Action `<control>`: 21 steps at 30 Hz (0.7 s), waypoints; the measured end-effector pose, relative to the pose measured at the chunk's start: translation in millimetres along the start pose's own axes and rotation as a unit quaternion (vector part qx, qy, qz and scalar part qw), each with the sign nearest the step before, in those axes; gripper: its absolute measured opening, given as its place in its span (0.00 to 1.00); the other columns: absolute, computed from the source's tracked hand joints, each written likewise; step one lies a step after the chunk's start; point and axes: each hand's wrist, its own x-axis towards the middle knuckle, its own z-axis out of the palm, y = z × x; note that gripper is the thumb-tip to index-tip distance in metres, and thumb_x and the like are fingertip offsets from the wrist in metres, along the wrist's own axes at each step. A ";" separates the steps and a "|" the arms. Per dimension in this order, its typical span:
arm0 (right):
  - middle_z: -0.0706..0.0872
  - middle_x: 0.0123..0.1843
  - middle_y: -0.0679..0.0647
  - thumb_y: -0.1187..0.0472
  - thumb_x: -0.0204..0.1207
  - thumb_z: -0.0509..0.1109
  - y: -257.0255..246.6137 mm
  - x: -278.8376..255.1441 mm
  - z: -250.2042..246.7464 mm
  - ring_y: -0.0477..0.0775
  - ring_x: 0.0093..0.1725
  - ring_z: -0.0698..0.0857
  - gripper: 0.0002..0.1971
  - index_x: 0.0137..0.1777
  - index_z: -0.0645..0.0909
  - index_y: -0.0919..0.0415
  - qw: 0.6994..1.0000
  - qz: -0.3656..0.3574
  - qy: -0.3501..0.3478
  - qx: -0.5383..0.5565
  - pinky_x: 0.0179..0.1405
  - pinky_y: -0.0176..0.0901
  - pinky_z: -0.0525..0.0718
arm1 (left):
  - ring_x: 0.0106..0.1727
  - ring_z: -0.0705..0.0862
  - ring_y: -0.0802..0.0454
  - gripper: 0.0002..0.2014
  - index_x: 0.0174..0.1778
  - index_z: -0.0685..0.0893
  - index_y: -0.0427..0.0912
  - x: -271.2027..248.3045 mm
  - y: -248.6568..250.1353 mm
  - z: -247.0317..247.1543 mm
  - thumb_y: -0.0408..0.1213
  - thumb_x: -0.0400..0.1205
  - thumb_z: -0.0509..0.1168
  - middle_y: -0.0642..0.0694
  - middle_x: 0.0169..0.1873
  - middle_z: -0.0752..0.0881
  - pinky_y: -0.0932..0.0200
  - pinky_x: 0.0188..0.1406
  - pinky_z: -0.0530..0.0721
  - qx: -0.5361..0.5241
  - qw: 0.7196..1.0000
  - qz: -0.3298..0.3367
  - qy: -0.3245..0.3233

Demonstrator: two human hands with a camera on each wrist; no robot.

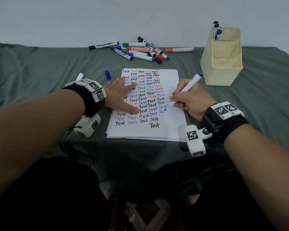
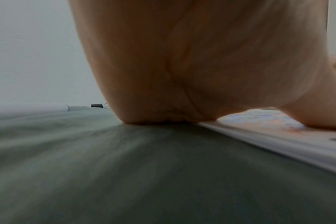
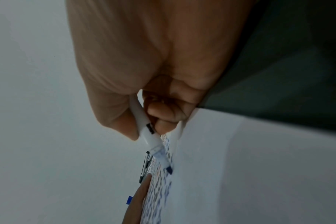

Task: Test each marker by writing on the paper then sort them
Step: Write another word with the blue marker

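A grey-green cloth (image 1: 40,67) covered the whole work surface. On it lay the white stack of paper sheets (image 1: 172,129), top sheet filled w/ rows of "Test" in black, red and blue. Beyond the right hand's knuckles stood a cream plastic organiser box (image 1: 223,75) w/ inner dividers; three capped markers (image 1: 216,30) stood upright in its far compartment.

The left hand (image 1: 122,95) lay flat, fingers straight and spread, pressing the paper's left part, holding nothing. The right hand (image 1: 188,100) had fingers and thumb curled round a white-barrelled blue marker (image 1: 188,85) in a writing grip; the tip touched or sat just above the paper's right side, beside the last blue word (right wrist view shows the blue nib (image 3: 169,169) at the sheet, contact unclear).

Well beyond both hands' fingertips lay a loose heap of whiteboard markers (image 1: 137,50), black, blue, green and red caps, w/ one orange-capped marker (image 1: 179,50) just beside the heap. Just past the left fingertips lay a small blue cap (image 1: 107,75), off the paper. Behind the left wrist, a partly hidden white marker w/ blue end (image 1: 80,76) lay on the cloth.
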 end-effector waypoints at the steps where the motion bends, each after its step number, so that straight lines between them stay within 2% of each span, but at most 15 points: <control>1: 0.86 0.28 0.60 0.69 0.60 0.77 -0.3 0.2 -0.1 0.60 0.30 0.81 0.11 0.28 0.79 0.55 1.000 0.003 -0.006 -0.004 0.31 0.43 0.78 | 0.86 0.32 0.40 0.65 0.84 0.31 0.61 0.2 -0.3 -0.1 0.88 0.57 0.52 0.41 0.85 0.29 0.35 0.84 0.39 0.001 1.000 0.001 0.000; 3: 0.85 0.29 0.61 0.70 0.59 0.77 -0.5 0.3 -0.1 0.67 0.38 0.81 0.12 0.26 0.80 0.54 1.000 0.012 -0.016 -0.011 0.41 0.53 0.77 | 0.86 0.32 0.40 0.67 0.84 0.31 0.62 0.7 -0.6 -0.1 0.89 0.55 0.51 0.41 0.85 0.29 0.34 0.84 0.39 0.001 1.000 0.002 -0.002; 5: 0.85 0.29 0.60 0.70 0.60 0.77 0.0 0.8 -0.1 0.70 0.42 0.80 0.12 0.26 0.80 0.54 1.000 0.014 -0.016 -0.005 0.44 0.58 0.75 | 0.86 0.32 0.40 0.67 0.84 0.30 0.62 1.5 -1.0 0.0 0.90 0.53 0.50 0.41 0.85 0.29 0.34 0.84 0.39 0.002 1.000 0.003 -0.002; 9: 0.87 0.29 0.60 0.72 0.62 0.76 1.2 0.2 -0.4 0.70 0.42 0.80 0.13 0.26 0.80 0.53 0.999 0.006 -0.019 0.026 0.37 0.48 0.78 | 0.86 0.32 0.41 0.69 0.84 0.30 0.62 2.4 -1.3 0.4 0.92 0.50 0.48 0.42 0.85 0.29 0.35 0.84 0.38 0.001 1.000 0.005 -0.002; 11: 0.86 0.29 0.59 0.72 0.62 0.76 0.7 0.4 0.3 0.68 0.40 0.80 0.14 0.26 0.80 0.53 1.000 0.002 -0.018 0.016 0.34 0.47 0.78 | 0.86 0.31 0.41 0.71 0.84 0.30 0.63 2.5 -1.3 0.4 0.93 0.48 0.47 0.42 0.85 0.29 0.35 0.84 0.38 0.003 1.000 0.004 -0.004; 14: 0.85 0.27 0.59 0.71 0.61 0.75 0.4 1.6 0.1 0.63 0.34 0.80 0.14 0.25 0.78 0.53 1.000 0.004 -0.004 0.014 0.32 0.47 0.75 | 0.86 0.31 0.41 0.68 0.84 0.30 0.63 2.4 -2.1 0.6 0.91 0.52 0.49 0.43 0.85 0.29 0.36 0.84 0.38 0.004 1.000 0.004 -0.002; 16: 0.87 0.29 0.61 0.72 0.65 0.75 0.9 1.6 -2.8 0.59 0.29 0.80 0.13 0.29 0.77 0.55 0.999 0.007 -0.003 0.049 0.28 0.42 0.75 | 0.86 0.31 0.41 0.69 0.84 0.30 0.63 2.2 -1.8 0.7 0.91 0.50 0.49 0.43 0.85 0.29 0.36 0.84 0.38 0.001 1.000 0.004 -0.002; 18: 0.89 0.32 0.65 0.75 0.71 0.73 1.3 2.0 -6.1 0.55 0.25 0.80 0.15 0.31 0.77 0.57 0.995 0.007 -0.013 0.099 0.25 0.38 0.77 | 0.86 0.32 0.41 0.72 0.84 0.30 0.63 1.9 -1.2 1.3 0.94 0.45 0.46 0.43 0.85 0.29 0.36 0.84 0.38 0.001 1.000 0.004 0.001; 21: 0.89 0.37 0.67 0.75 0.76 0.74 1.7 3.3 -8.9 0.55 0.27 0.81 0.13 0.34 0.80 0.60 0.989 0.018 -0.023 0.142 0.26 0.35 0.81 | 0.87 0.34 0.42 0.73 0.84 0.32 0.64 2.6 -2.4 1.0 0.94 0.44 0.47 0.44 0.86 0.31 0.35 0.85 0.40 -0.007 1.000 0.006 0.008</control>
